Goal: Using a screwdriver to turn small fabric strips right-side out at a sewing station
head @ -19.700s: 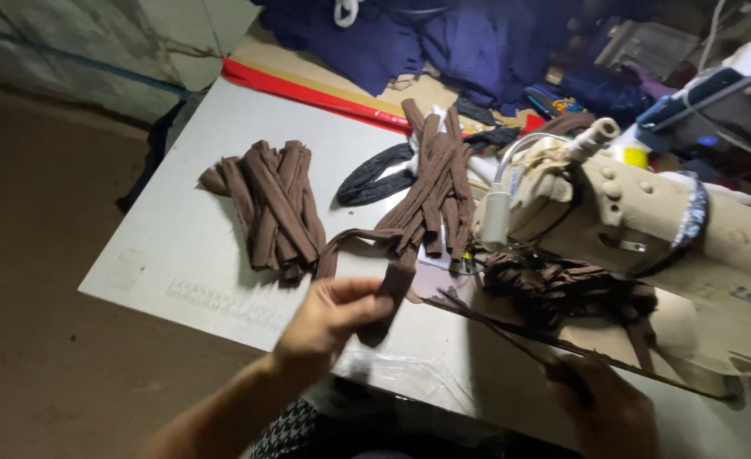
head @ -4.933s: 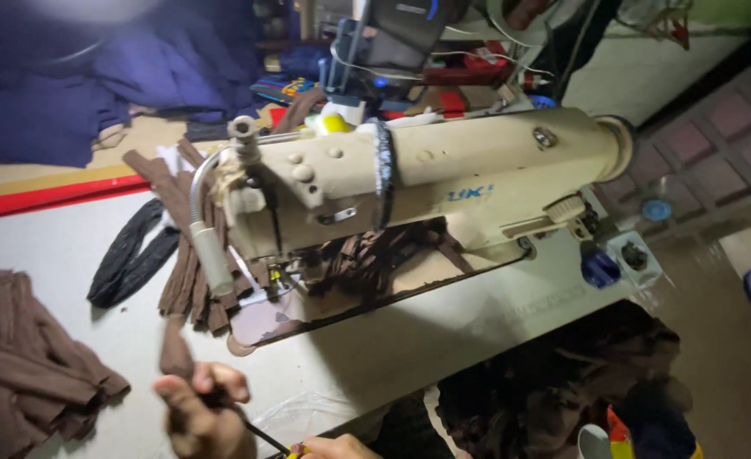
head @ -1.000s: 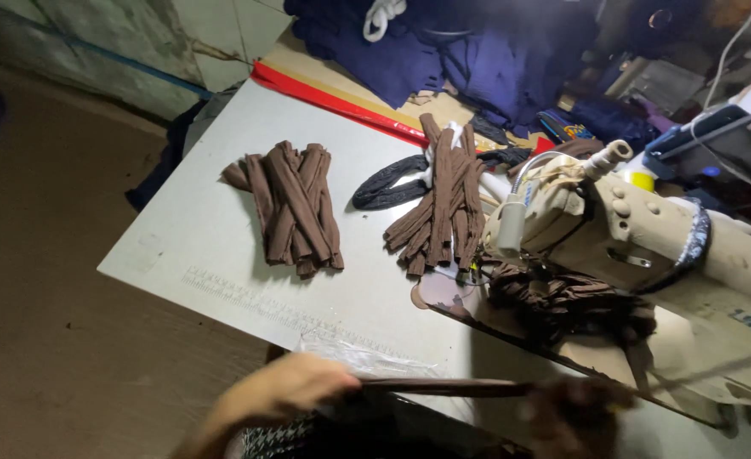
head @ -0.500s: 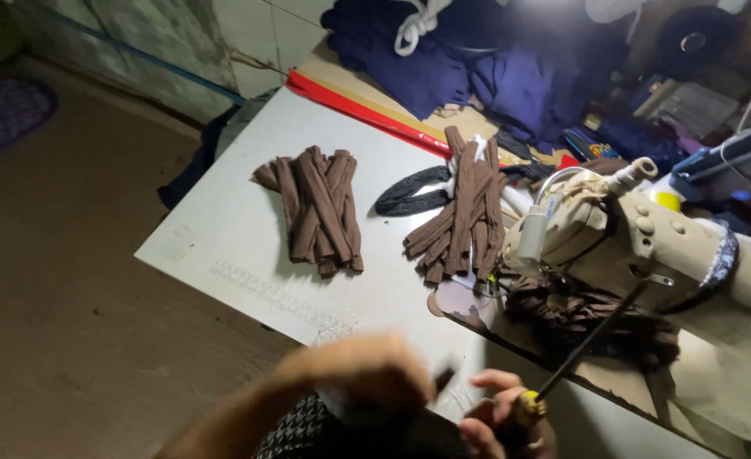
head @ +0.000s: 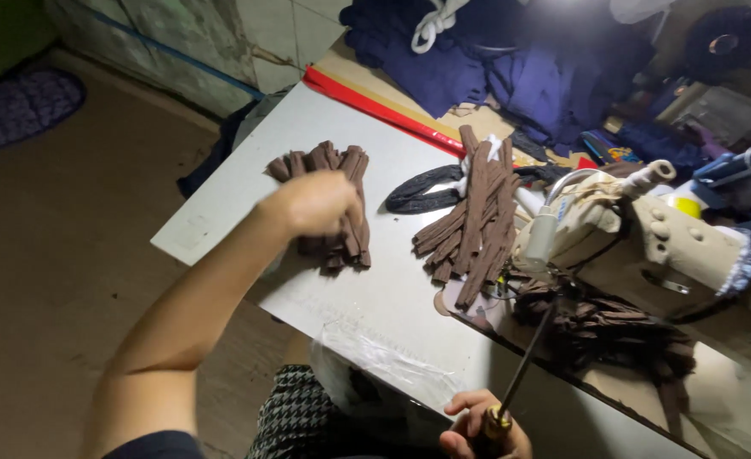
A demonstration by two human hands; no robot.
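Observation:
My left hand reaches out over the left pile of brown fabric strips on the white table. Its fingers are curled with the back of the hand toward me, so anything in it is hidden. My right hand sits low near my lap, closed around the yellow-and-black handle of a thin dark rod. The rod slants up toward the sewing machine. A second pile of brown strips lies between the left pile and the machine.
A tangle of dark brown strips lies under the machine's arm. A black fabric piece, a long red bar and heaped blue cloth sit at the back. Clear plastic hangs off the table's near edge.
My left hand has gone from near my lap up and forward to the left pile of strips. My right hand keeps the rod, still slanted toward the machine.

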